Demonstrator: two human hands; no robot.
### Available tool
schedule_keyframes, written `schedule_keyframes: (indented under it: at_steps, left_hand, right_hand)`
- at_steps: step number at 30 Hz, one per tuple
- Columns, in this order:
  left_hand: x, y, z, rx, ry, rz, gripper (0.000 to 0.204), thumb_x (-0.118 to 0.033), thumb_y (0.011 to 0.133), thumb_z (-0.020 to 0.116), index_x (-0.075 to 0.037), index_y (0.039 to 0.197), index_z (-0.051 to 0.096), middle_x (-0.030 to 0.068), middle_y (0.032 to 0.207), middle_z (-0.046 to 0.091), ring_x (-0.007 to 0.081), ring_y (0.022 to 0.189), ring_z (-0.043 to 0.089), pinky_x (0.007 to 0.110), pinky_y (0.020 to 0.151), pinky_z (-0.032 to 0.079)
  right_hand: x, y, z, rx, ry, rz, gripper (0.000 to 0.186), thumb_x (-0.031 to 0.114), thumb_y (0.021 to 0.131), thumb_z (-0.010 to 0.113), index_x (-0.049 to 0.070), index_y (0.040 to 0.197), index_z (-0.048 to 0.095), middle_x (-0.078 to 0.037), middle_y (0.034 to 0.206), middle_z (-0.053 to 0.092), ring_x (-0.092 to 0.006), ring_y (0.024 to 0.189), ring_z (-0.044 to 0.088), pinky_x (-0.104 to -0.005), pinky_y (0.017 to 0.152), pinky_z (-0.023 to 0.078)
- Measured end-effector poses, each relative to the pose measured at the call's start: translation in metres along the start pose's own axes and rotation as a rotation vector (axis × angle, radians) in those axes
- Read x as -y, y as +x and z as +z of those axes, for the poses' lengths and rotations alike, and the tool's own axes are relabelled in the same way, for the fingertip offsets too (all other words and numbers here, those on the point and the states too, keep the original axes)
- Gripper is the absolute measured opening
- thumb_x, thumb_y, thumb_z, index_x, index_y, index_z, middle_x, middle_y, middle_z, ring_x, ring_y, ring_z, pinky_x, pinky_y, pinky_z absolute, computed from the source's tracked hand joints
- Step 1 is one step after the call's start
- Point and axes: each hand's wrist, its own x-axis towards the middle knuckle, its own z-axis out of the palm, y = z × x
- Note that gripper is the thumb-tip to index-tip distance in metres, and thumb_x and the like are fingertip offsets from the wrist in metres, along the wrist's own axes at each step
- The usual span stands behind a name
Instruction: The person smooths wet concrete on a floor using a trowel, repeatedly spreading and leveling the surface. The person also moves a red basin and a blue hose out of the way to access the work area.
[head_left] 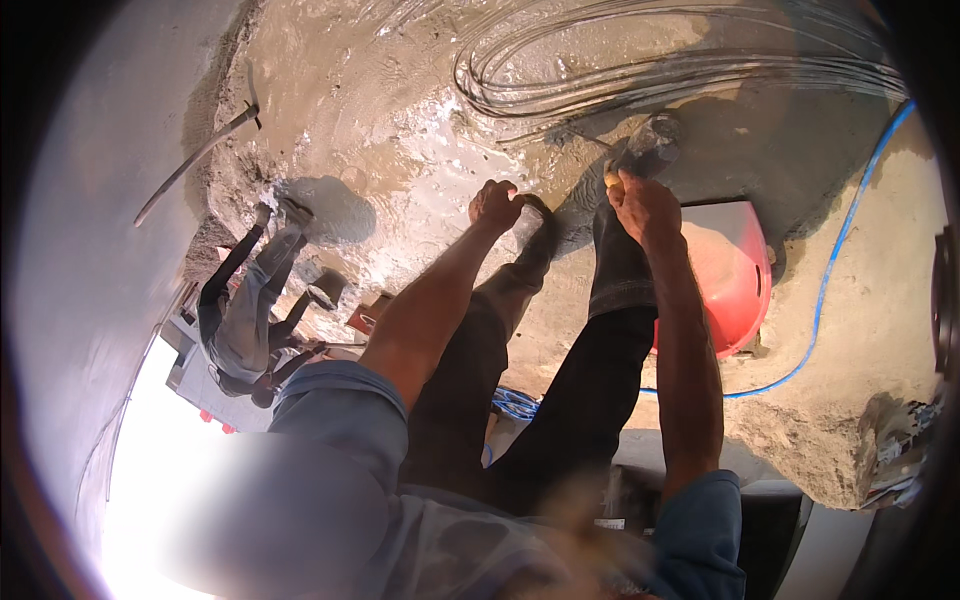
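Blue-grey shirt below curled fingers, grip unclear; red tub, blue hose, wire coil around

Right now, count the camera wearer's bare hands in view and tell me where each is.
2. The left hand appears just left of the left lower leg; the right hand partly covers the right lower leg, just left of the red tub. Both show.

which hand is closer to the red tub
Right. The right hand is just beyond the upper left corner of the red tub in the picture; the left hand is clearly farther off to the left.
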Motion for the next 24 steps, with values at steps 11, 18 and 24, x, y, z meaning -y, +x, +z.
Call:
schedule_keyframes:
  at_steps: [11,18,24]
  left_hand:
    - [0.083,-0.044,0.027,-0.059,-0.301,0.08,0.031,-0.036,0.088,0.074,-0.016,0.112,0.075,0.0114,0.116,0.068,0.0279,0.104,0.069,0.042,0.091,0.054]
    - [0.114,-0.065,0.032,-0.078,-0.496,0.07,0.033,-0.035,0.089,0.072,-0.014,0.116,0.073,0.0131,0.118,0.069,0.0315,0.107,0.068,0.045,0.093,0.053]
    - [0.053,-0.14,-0.006,-0.086,-0.794,0.094,0.03,-0.026,0.092,0.072,-0.008,0.115,0.073,0.0123,0.116,0.07,0.0283,0.103,0.07,0.041,0.091,0.054]
  right_hand:
    - [0.037,0.061,0.042,-0.195,-0.411,-0.151,0.027,0.029,0.09,0.062,0.006,0.1,0.072,-0.019,0.096,0.073,-0.0387,0.093,0.07,-0.0504,0.082,0.056]
    - [0.034,0.026,0.049,0.109,0.203,0.102,0.03,0.031,0.096,0.065,0.007,0.115,0.067,-0.011,0.082,0.069,-0.0221,0.066,0.069,-0.0373,0.058,0.054]
    - [-0.038,-0.026,0.12,0.009,0.855,0.323,0.034,0.043,0.099,0.062,0.009,0.103,0.063,0.0,0.069,0.055,-0.0085,0.05,0.051,-0.0268,0.043,0.039]
